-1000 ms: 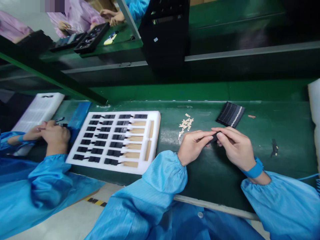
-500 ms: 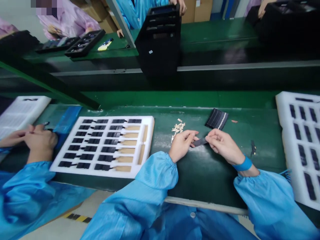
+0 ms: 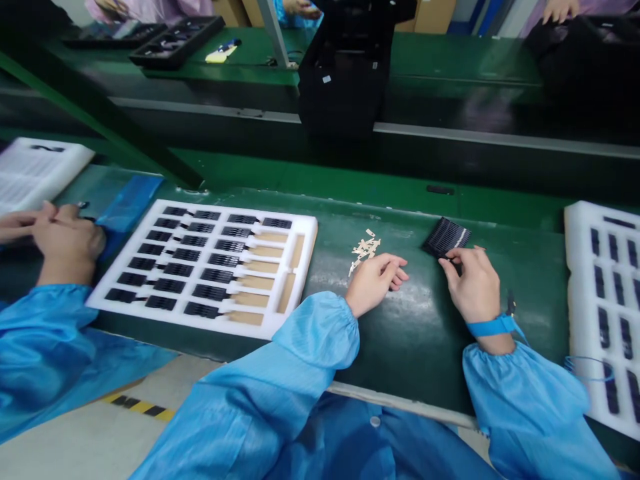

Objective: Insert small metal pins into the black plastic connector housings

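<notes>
My right hand [image 3: 473,283], with a blue band at the wrist, pinches at the near edge of a black slotted sheet [image 3: 450,236] that has a pale line across it. Its fingertips hide the exact spot they grip. Close by on the left, my left hand [image 3: 379,283] hovers low over the table with loosely bent fingers apart and nothing visible in them. Just beyond it lies a loose pile of small cream-coloured flat pieces [image 3: 367,248]. A flat black strip [image 3: 440,190] rests on the green surface behind the table.
White foam tray [image 3: 309,250] with rows of black parts is on the left; another foam tray [image 3: 580,300] stands right. A co-worker's hands [image 3: 67,243] work at far left beside blue plastic [image 3: 133,203]. A slanted green post [image 3: 115,133] crosses the upper left; black trays stand opposite.
The black strip has left my hands, and a black strip now lies on the green surface behind. My hands have separated; the right has moved to the slotted sheet. The camera view has shifted.
</notes>
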{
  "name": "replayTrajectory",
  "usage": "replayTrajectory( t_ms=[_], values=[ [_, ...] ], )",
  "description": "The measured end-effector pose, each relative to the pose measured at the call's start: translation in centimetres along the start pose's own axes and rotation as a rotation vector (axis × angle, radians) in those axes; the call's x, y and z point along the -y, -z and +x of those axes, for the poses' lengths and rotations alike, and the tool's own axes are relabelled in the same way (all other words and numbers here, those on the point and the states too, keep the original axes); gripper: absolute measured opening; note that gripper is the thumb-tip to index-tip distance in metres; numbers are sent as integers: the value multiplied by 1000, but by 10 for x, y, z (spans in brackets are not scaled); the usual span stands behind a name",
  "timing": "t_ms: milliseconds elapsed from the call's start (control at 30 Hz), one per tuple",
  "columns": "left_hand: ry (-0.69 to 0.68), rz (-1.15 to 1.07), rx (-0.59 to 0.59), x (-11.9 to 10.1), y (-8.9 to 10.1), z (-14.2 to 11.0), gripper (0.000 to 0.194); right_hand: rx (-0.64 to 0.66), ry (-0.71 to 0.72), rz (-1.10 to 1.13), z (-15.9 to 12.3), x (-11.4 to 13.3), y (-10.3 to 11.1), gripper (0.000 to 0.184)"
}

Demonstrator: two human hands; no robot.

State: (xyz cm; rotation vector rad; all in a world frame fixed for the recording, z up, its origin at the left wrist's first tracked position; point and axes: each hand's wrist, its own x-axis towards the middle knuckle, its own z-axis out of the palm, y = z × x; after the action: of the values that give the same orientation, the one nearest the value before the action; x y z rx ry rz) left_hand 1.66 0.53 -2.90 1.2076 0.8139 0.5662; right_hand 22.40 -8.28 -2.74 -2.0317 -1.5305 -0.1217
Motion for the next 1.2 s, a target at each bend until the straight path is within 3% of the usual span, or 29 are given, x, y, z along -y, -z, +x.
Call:
replayTrajectory(
  t_ms=[233, 400, 500, 600, 700, 900, 1033, 1200],
  values=[
    [55, -49, 8, -2, 0, -1, 36, -77, 91, 194, 0, 19, 17, 12],
    [210, -184, 217, -16, 3, -10, 58, 134, 218, 479, -8, 43, 21, 15],
    [182, -193, 194, -21, 7, -12, 66, 191, 249, 552, -3, 44, 21, 20],
    [169, -136, 165, -22, 8, -11, 73, 145, 21, 501, 6, 28, 34, 18],
    [168, -121, 190, -23, 7, -12, 72, 67, -281, 323, 1, -7, 57, 20],
    [156, -150, 119, -26, 1, -11, 52, 192, -515, -183, -38, -72, 92, 26],
    [83, -152, 67, -24, 0, -7, 43, 291, -610, -163, -44, -75, 87, 20],
    [46, -147, 55, -20, 2, -3, 36, 300, -568, -103, -29, -62, 85, 9]
  ],
)
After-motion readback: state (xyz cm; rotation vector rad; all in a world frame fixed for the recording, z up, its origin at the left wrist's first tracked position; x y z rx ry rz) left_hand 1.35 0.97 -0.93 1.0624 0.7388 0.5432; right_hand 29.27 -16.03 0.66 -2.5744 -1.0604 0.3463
